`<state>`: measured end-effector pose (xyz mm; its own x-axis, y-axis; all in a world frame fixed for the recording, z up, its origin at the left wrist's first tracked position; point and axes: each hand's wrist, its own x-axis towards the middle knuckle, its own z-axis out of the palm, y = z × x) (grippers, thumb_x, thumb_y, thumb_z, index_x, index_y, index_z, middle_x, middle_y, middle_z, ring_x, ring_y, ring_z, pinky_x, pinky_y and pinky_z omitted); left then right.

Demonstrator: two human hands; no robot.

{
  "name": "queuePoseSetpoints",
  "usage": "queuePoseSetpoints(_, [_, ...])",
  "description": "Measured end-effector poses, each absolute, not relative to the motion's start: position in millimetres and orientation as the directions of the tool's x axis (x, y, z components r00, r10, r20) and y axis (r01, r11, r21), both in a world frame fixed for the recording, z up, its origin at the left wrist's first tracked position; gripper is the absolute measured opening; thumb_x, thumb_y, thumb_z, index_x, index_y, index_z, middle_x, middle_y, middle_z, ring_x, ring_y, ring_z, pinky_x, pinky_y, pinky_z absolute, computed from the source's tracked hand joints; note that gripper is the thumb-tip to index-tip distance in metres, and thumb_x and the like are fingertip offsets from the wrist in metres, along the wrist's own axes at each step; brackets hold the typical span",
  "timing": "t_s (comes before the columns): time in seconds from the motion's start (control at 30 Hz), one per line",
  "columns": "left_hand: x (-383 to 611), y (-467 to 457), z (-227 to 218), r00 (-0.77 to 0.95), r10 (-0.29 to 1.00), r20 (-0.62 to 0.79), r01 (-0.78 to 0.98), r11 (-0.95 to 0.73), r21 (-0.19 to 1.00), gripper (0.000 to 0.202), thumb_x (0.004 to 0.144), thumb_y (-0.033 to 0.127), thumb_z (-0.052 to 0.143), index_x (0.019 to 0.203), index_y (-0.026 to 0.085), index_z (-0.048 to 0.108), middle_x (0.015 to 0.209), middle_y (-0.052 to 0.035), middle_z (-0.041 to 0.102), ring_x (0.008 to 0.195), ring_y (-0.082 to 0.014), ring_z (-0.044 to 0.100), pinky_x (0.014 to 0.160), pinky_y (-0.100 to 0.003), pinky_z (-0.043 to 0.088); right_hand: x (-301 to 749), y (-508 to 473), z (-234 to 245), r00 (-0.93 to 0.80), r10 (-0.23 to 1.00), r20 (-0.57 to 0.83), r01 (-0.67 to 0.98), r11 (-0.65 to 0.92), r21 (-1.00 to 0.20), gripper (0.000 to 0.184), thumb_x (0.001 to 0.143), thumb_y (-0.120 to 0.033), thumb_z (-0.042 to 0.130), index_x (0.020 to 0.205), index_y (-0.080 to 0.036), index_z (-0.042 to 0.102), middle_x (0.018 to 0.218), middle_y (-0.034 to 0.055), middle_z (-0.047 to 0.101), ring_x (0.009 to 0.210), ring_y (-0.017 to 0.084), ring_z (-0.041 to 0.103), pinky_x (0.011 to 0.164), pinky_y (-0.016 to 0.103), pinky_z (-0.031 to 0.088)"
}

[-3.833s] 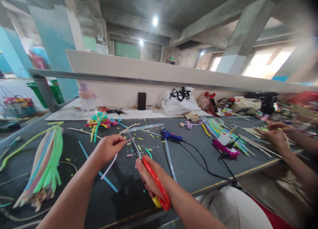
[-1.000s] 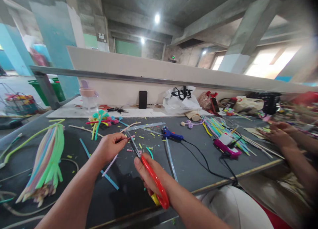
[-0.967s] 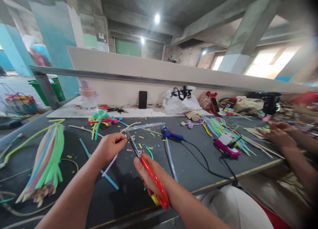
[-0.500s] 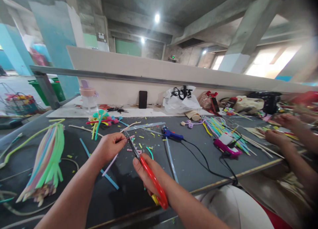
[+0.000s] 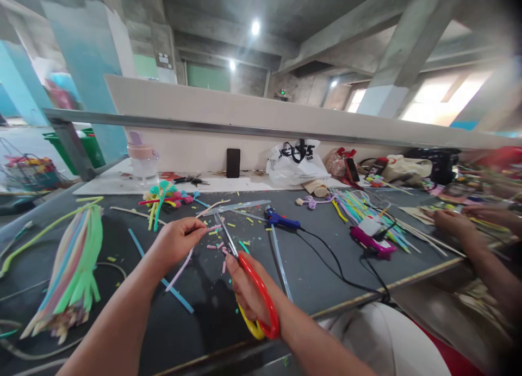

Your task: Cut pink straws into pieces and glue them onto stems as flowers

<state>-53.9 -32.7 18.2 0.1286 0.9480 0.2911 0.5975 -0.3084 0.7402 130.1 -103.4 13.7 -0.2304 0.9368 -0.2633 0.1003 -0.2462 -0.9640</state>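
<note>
Dark tabletop first, filling the foreground, with a long white panel running behind it! Over on the left lies the fat bundle of fuzzy stems, green, blue, pink and cream, and at the back a white bag slumps against that panel. On the right edge, a co-worker's hand is busy over something too small to make out.

To the centre, and here are the scissors, red and yellow handles, blades pointing up and away! The right hand is wrapped round those handles, which stand spread apart, the blades looking slightly parted. And the left hand, just across from it, has thumb and fingers pinched tight on a pink strip, whose short end pokes out right beside the blades; touching or not, can't call it from here. A lilac length trails below that hand and reaches a blue strip on the table; whether it's one piece with the pink end, can't tell.

Right of the blades, a blue glue gun lies with its black cord snaking off, while a dark phone stands upright at the back. Smallest of all, pink snippets and yellow bits lie scattered around the blades
</note>
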Motion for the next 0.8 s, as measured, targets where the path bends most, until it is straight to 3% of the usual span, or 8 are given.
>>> queuePoseSetpoints(0.13, [-51.5, -32.0, 18.3, 0.062, 0.957, 0.282, 0.572, -0.266, 0.776, 0.026, 0.071, 0.041, 0.054, 0.071, 0.016, 0.065, 0.06, 0.0018, 0.059, 0.058, -0.0131, 0.05, 0.054, -0.021, 0.037, 132.8, -100.4, 9.0, -0.275, 0.91, -0.312, 0.155, -0.278, -0.948, 0.046, 0.075, -0.071, 0.039, 0.082, -0.025, 0.037, 0.052, -0.0114, 0.032, 0.031, 0.002, 0.025, 0.028, 0.011, 0.024])
queuePoseSetpoints(0.4, [-45.7, -35.6, 21.7, 0.069, 0.964, 0.255, 0.531, -0.252, 0.809, 0.031, 0.069, 0.046, 0.055, 0.069, 0.016, 0.064, 0.058, 0.0018, 0.058, 0.058, -0.0132, 0.05, 0.054, -0.021, 0.038, 134.3, -100.1, 14.6, -0.337, 0.906, -0.255, 0.341, -0.135, -0.93, 0.053, 0.073, -0.075, 0.031, 0.085, -0.024, 0.038, 0.054, -0.0098, 0.037, 0.033, 0.003, 0.035, 0.029, 0.014, 0.034])
queuePoseSetpoints(0.8, [-45.3, -34.7, 19.2, 0.092, 0.958, 0.271, 0.513, -0.279, 0.811, 0.029, 0.071, 0.041, 0.055, 0.073, 0.015, 0.067, 0.06, 0.0016, 0.06, 0.06, -0.0139, 0.052, 0.057, -0.022, 0.038, 129.7, -100.8, 13.0, -0.348, 0.912, -0.217, 0.332, -0.096, -0.938, 0.049, 0.076, -0.073, 0.032, 0.083, -0.024, 0.035, 0.053, -0.0106, 0.032, 0.031, 0.003, 0.03, 0.027, 0.014, 0.031])
